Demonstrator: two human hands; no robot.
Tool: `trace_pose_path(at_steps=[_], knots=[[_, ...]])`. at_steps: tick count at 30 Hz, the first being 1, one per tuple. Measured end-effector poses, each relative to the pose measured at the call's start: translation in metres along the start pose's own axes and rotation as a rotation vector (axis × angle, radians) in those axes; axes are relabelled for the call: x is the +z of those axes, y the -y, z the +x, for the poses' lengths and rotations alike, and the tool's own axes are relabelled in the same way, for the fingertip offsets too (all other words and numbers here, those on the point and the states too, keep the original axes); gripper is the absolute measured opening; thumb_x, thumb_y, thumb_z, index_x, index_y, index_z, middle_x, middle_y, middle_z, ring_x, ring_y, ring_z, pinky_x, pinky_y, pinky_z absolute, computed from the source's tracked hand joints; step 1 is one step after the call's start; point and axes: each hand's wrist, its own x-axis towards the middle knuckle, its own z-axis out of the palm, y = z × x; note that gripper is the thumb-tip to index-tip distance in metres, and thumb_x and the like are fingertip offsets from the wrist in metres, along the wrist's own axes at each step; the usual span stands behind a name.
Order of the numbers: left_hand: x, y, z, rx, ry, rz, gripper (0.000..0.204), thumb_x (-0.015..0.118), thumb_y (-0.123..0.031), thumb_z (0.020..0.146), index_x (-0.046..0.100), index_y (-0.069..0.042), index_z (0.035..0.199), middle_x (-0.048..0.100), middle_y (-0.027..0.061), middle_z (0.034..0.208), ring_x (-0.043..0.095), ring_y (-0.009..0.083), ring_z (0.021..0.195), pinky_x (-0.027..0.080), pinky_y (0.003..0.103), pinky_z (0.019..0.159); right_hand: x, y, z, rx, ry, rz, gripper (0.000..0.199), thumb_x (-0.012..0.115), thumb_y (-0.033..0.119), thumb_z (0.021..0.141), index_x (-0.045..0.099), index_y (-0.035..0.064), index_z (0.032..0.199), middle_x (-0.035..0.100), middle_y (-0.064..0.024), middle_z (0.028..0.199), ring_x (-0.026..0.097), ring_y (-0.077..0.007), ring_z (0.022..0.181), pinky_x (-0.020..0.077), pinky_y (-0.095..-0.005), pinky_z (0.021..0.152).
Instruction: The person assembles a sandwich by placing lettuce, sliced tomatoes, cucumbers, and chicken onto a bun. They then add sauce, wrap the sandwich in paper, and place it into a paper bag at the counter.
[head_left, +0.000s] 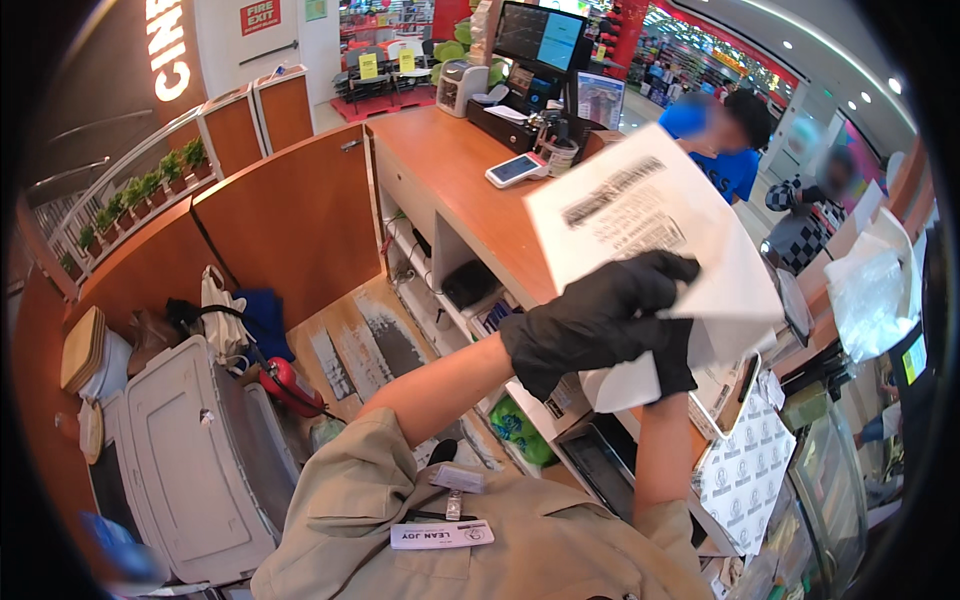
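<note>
Both of my hands wear black gloves and meet in front of me, right of the middle. They hold a large white printed paper [640, 215], slightly blurred and tilted; whether it is a flat sheet or a paper bag I cannot tell. My left hand [605, 315] reaches across from the left, its fingers closed over the paper's lower part. Just below and behind it, my right hand [675, 360] is closed at the paper's bottom end, partly hidden by the left. A white end [622, 388] of paper shows beneath the hands.
A wooden counter [450, 180] runs along the front, carrying a card terminal [517, 170] and a register screen [538, 40]. Patterned paper [745, 475] lies at right. Grey bins [200, 450] and a fire extinguisher [290, 387] stand at left. A person in blue [735, 170] is beyond the counter.
</note>
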Motion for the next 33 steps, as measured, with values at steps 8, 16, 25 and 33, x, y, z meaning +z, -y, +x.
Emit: trace_pose_path(at_steps=[8,16,25,33], knots=[[-0.037,-0.002,0.039,0.063,0.073,0.685,0.017,0.057,-0.019,0.076,0.060,-0.003,0.074,0.059,0.0139,0.082,0.059,0.0307,0.071,0.047,0.038,0.065,0.000,0.016,0.105,-0.036,-0.184,-0.792,0.039,0.057,0.025,0.080,0.055,0.0049,0.113,0.059,-0.0129,0.105,0.057,-0.0246,0.096,0.0445,-0.0333,0.086],[-0.037,0.008,0.052,0.046,-0.286,0.829,0.022,0.063,-0.020,0.071,0.057,-0.003,0.083,0.058,0.0141,0.078,0.059,0.0312,0.064,0.046,0.038,0.057,0.008,0.053,0.149,-0.070,-0.283,-1.365,0.037,0.057,0.025,0.079,0.056,0.0049,0.110,0.059,-0.0129,0.102,0.058,-0.0248,0.094,0.0449,-0.0336,0.084],[-0.083,0.046,-0.008,0.086,-0.361,0.758,0.019,0.062,-0.015,0.068,0.059,-0.005,0.084,0.056,0.0067,0.111,0.061,0.0253,0.071,0.048,0.035,0.060,-0.024,0.069,0.102,-0.174,-0.381,-1.611,0.036,0.058,0.025,0.078,0.057,0.0049,0.108,0.060,-0.0129,0.098,0.058,-0.0250,0.090,0.0454,-0.0340,0.082],[-0.099,0.108,-0.010,-0.060,-0.391,0.249,0.032,0.058,0.001,0.073,0.059,0.002,0.104,0.059,0.0121,0.105,0.057,0.0191,0.098,0.047,0.030,0.080,-0.066,0.031,0.064,-0.260,-0.525,-1.440,0.034,0.058,0.025,0.078,0.058,0.0049,0.105,0.060,-0.0129,0.095,0.059,-0.0252,0.088,0.0459,-0.0343,0.080]])
